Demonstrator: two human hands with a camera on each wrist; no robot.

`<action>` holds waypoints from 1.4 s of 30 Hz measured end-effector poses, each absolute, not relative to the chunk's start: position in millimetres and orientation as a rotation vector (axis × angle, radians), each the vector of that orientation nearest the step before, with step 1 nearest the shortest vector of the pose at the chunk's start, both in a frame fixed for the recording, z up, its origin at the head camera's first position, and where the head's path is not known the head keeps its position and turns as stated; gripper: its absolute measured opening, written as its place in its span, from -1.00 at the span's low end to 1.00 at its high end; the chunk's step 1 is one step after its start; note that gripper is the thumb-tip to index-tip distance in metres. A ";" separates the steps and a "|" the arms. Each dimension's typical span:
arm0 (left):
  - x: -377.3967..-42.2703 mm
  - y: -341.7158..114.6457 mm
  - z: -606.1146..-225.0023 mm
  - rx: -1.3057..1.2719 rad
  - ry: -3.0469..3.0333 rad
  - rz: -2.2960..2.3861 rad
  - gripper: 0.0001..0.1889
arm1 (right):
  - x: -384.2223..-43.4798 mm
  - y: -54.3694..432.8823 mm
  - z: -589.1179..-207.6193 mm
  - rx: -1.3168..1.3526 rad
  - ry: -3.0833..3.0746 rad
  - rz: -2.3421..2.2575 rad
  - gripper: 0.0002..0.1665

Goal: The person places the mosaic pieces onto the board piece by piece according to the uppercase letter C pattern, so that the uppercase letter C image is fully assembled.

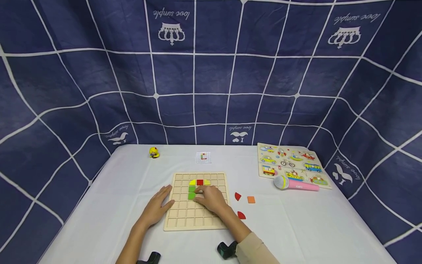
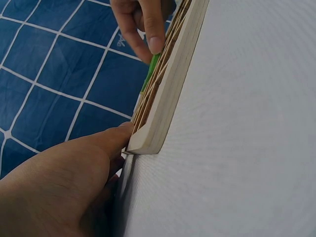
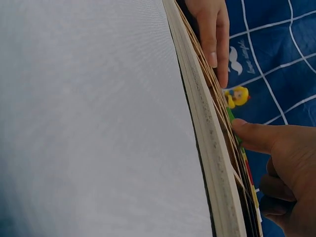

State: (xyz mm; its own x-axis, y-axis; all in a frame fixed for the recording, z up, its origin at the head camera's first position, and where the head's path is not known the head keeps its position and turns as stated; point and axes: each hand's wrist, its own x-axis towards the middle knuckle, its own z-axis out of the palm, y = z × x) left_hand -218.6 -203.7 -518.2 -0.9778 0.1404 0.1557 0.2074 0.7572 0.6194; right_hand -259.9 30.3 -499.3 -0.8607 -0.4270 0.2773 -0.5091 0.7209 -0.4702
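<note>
A square wooden grid board [image 1: 178,220] lies on the white table. Near its top, two yellow pieces [image 1: 192,182] flank a red square [image 1: 199,182], with green tiles [image 1: 191,196] in a column below the left one. My right hand [image 1: 211,198] reaches over the board, thumb and index finger pinching at the lower green tile; the fingertips partly cover it. In the right wrist view, the thumb [image 3: 242,129] meets the green edge. My left hand [image 1: 155,209] rests against the board's left edge, fingers extended. The left wrist view shows its thumb [image 2: 116,136] at the board's corner.
Two red quarter-round pieces [image 1: 241,215] and an orange square [image 1: 251,200] lie right of the board. Farther right are a pink microphone [image 1: 301,184] and a vehicle puzzle [image 1: 273,168]. A pattern card [image 1: 203,157] and yellow figurine [image 1: 154,152] sit behind.
</note>
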 end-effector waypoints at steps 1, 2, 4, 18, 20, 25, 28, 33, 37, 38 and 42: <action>-218.6 -203.7 -518.0 -0.280 -2.851 -1.023 -0.36 | -260.0 29.9 -499.3 0.760 -2.772 0.821 -0.68; -218.7 -203.6 -517.7 -0.278 -2.850 -1.024 -0.36 | -260.1 29.7 -499.2 0.761 -2.770 0.819 -0.67; -218.9 -203.4 -517.3 -0.276 -2.850 -1.028 -0.36 | -260.4 30.2 -499.3 0.762 -2.759 0.822 -0.67; -219.6 -201.9 -518.1 -0.260 -2.871 -1.037 -0.35 | -251.0 92.8 -488.9 0.564 -2.718 1.036 -0.69; -219.1 -202.7 -517.9 -0.262 -2.869 -1.026 -0.35 | -249.3 107.6 -488.2 0.523 -2.714 1.018 -0.68; -218.5 -204.3 -517.5 -0.273 -2.854 -1.036 -0.36 | -244.8 138.7 -488.8 0.426 -2.710 0.947 -0.65; -218.4 -204.3 -517.2 -0.271 -2.853 -1.041 -0.36 | -243.0 150.4 -491.8 0.389 -2.753 0.898 -0.62; -218.0 -204.2 -517.0 -0.264 -2.849 -1.042 -0.36 | -242.0 161.0 -499.0 0.372 -2.826 0.822 -0.61; -217.6 -204.0 -517.1 -0.274 -2.848 -1.047 -0.36 | -242.4 165.5 -501.7 0.345 -2.847 0.806 -0.64; -217.5 -204.0 -517.3 -0.275 -2.847 -1.048 -0.36 | -242.7 166.6 -501.9 0.340 -2.846 0.803 -0.64; -217.5 -204.0 -518.2 -0.281 -2.837 -1.053 -0.37 | -242.5 169.7 -500.4 0.334 -2.841 0.804 -0.68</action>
